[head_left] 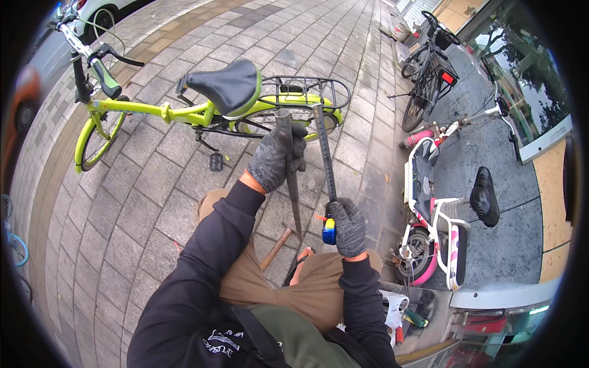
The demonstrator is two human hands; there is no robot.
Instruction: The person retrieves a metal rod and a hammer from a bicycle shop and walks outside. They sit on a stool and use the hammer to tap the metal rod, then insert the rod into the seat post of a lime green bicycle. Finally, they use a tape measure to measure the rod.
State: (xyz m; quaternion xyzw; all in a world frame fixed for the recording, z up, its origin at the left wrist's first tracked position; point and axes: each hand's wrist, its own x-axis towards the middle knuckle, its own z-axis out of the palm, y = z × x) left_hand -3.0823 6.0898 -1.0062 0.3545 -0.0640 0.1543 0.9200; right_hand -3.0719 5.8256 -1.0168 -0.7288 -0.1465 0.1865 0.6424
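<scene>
My left hand [274, 158], in a grey knit glove, is wrapped round the upper part of a dark metal tube [294, 199]. The tube stands nearly upright, its open end showing above the fingers. In my gloved right hand [348, 227] is a yellow and blue tape measure [329, 232]. Its blade [324, 147] is drawn out away from me, roughly alongside the tube with a gap between them. The blade's far end lies in line with the rear of a lime-green bicycle [184, 115]. Below the tube, a wooden handle [276, 248] lies on the paving by my legs.
The green bicycle's black saddle [226, 86] and rear rack [307, 89] are just beyond my hands. On the right stand a pink and white scooter-like bike [423, 208] and a dark bicycle [429, 73]. Tools with coloured handles [415, 318] lie at lower right.
</scene>
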